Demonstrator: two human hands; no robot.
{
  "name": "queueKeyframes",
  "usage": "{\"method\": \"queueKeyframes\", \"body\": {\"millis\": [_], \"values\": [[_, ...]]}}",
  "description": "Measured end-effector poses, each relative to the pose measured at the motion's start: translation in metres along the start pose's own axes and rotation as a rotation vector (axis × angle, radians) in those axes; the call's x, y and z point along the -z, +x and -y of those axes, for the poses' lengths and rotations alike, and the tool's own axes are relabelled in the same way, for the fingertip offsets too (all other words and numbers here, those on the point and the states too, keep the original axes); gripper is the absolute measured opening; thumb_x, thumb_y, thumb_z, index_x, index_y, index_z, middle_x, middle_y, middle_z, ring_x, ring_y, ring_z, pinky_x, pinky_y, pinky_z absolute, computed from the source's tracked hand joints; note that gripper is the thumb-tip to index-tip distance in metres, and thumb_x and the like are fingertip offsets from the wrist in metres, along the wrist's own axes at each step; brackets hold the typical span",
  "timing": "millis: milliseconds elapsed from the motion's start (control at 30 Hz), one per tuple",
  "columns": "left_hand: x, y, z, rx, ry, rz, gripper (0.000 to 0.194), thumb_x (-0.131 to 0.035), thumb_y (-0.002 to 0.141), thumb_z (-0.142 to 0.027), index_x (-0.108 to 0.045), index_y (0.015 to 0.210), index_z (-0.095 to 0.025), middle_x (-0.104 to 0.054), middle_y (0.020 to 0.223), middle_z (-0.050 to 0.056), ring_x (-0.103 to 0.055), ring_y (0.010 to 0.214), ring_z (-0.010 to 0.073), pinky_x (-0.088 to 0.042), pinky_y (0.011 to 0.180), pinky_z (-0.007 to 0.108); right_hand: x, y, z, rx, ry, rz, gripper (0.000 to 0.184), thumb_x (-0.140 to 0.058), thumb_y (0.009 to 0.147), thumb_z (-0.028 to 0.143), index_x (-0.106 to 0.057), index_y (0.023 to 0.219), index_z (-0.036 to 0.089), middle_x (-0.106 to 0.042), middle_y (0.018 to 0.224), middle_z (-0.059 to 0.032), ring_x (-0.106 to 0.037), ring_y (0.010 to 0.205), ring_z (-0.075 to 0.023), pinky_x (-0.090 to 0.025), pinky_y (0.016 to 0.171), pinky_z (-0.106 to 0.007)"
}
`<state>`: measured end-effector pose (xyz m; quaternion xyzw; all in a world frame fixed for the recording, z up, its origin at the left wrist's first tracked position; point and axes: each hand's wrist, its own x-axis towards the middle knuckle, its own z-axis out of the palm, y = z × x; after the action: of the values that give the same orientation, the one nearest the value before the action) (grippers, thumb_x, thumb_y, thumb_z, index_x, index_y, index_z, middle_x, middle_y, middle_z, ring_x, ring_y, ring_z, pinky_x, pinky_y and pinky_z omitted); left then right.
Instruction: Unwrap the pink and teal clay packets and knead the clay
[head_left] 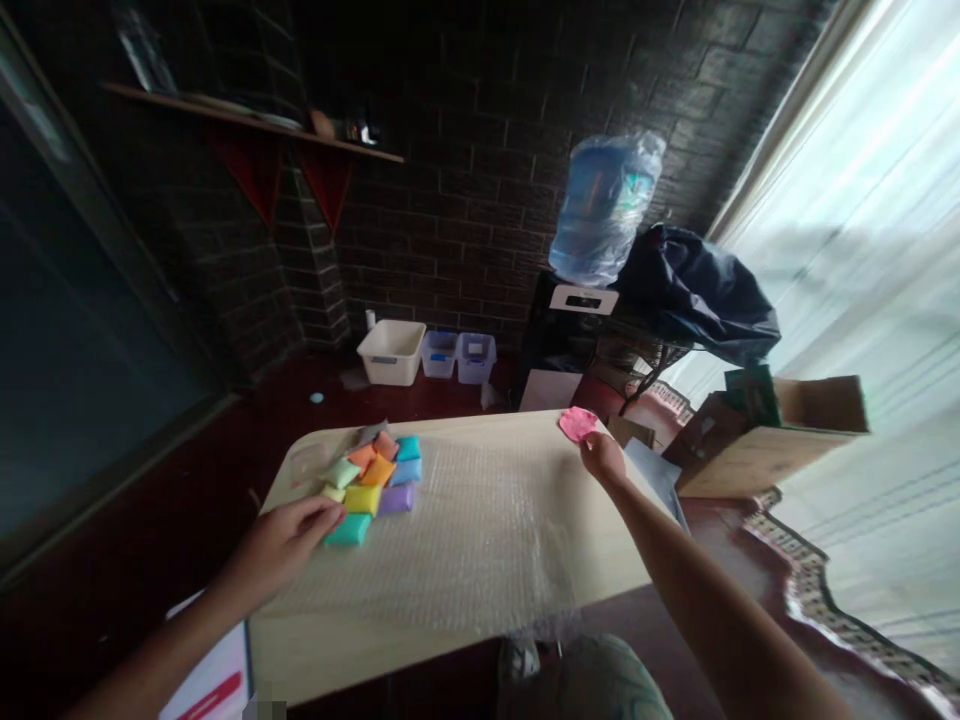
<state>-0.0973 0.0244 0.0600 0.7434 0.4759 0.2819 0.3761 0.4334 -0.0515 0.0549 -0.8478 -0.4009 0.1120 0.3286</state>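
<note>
At the table's far right corner, my right hand point(604, 458) has its fingers closed at the near edge of a flat, round pink piece point(577, 424) with an uneven rim. My left hand point(304, 530) reaches to a cluster of small soft coloured packets on the left. Its fingers are drawn together by a teal packet point(348, 530) and a yellow packet point(362, 499); whether they pinch anything is unclear. Close by lie a purple packet point(396, 498), an orange packet point(377, 470), a pale green packet point(342, 473) and a blue packet point(406, 472).
Clear bubble wrap point(472, 540) covers the middle of the light wooden table point(300, 655). Beyond it stand a white bin point(392, 352), two bluish bins point(476, 358) and a water dispenser point(585, 300). An open cardboard box point(772, 460) is at right, beside a curtain.
</note>
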Motion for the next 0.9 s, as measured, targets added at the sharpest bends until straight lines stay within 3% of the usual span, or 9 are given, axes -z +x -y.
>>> {"method": "queueKeyframes", "body": {"millis": [100, 200, 300, 400, 567, 733, 900], "values": [[-0.008, 0.027, -0.003, -0.022, -0.067, -0.059, 0.050, -0.060, 0.085, -0.064, -0.081, 0.072, -0.020, -0.081, 0.081, 0.010, -0.074, 0.084, 0.0320, -0.053, 0.083, 0.037, -0.023, -0.007, 0.039, 0.011, 0.178, 0.046, 0.028, -0.064, 0.102, 0.034, -0.066, 0.126, 0.018, -0.064, 0.131, -0.0100, -0.067, 0.111, -0.0272, -0.058, 0.093, -0.043], [-0.013, 0.044, -0.011, -0.020, -0.124, -0.122, 0.058, -0.049, 0.093, -0.063, -0.080, 0.071, -0.019, -0.082, 0.087, 0.010, -0.075, 0.092, 0.0305, -0.052, 0.092, 0.038, -0.054, -0.039, 0.093, 0.066, 0.419, 0.150, 0.030, -0.059, 0.103, 0.035, -0.067, 0.122, 0.014, -0.069, 0.124, -0.0134, -0.070, 0.106, -0.0266, -0.059, 0.089, -0.044], [-0.016, 0.035, -0.016, -0.008, -0.184, -0.184, 0.053, -0.050, 0.095, -0.059, -0.081, 0.086, -0.017, -0.082, 0.093, 0.011, -0.075, 0.097, 0.0298, -0.055, 0.089, 0.036, -0.082, -0.084, 0.144, 0.129, 0.654, 0.302, 0.034, -0.060, 0.096, 0.043, -0.076, 0.105, 0.015, -0.075, 0.117, -0.0152, -0.074, 0.100, -0.0279, -0.059, 0.084, -0.039], [-0.021, 0.013, -0.013, -0.011, -0.233, -0.180, 0.045, -0.055, 0.095, -0.055, -0.079, 0.094, -0.017, -0.082, 0.097, 0.010, -0.077, 0.095, 0.0284, -0.058, 0.083, 0.034, -0.103, -0.123, 0.177, 0.124, 0.806, 0.420, 0.032, -0.065, 0.087, 0.044, -0.077, 0.098, 0.017, -0.078, 0.112, -0.0139, -0.075, 0.096, -0.0271, -0.059, 0.080, -0.037], [-0.021, -0.008, 0.010, -0.008, -0.229, -0.148, 0.032, -0.067, 0.088, -0.047, -0.078, 0.087, -0.017, -0.082, 0.088, 0.009, -0.078, 0.085, 0.0277, -0.059, 0.075, 0.032, -0.129, -0.159, 0.179, 0.009, 0.890, 0.516, 0.029, -0.069, 0.080, 0.042, -0.077, 0.090, 0.017, -0.079, 0.102, -0.0140, -0.075, 0.085, -0.0249, -0.057, 0.074, -0.036], [-0.004, 0.007, 0.026, -0.018, -0.176, -0.156, 0.024, -0.069, 0.086, -0.039, -0.078, 0.092, -0.018, -0.081, 0.091, 0.008, -0.077, 0.085, 0.0250, -0.058, 0.076, 0.030, -0.158, -0.173, 0.163, -0.088, 0.853, 0.576, 0.032, -0.077, 0.073, 0.046, -0.077, 0.083, 0.015, -0.079, 0.087, -0.0135, -0.072, 0.073, -0.0235, -0.053, 0.066, -0.034], [0.007, 0.020, 0.034, -0.021, -0.111, -0.195, 0.020, -0.065, 0.088, -0.034, -0.076, 0.090, -0.017, -0.081, 0.089, 0.007, -0.077, 0.083, 0.0237, -0.057, 0.074, 0.029, -0.173, -0.178, 0.162, -0.046, 0.818, 0.618, 0.037, -0.078, 0.073, 0.051, -0.077, 0.085, 0.016, -0.078, 0.085, -0.0110, -0.072, 0.073, -0.0225, -0.052, 0.066, -0.033]]}}
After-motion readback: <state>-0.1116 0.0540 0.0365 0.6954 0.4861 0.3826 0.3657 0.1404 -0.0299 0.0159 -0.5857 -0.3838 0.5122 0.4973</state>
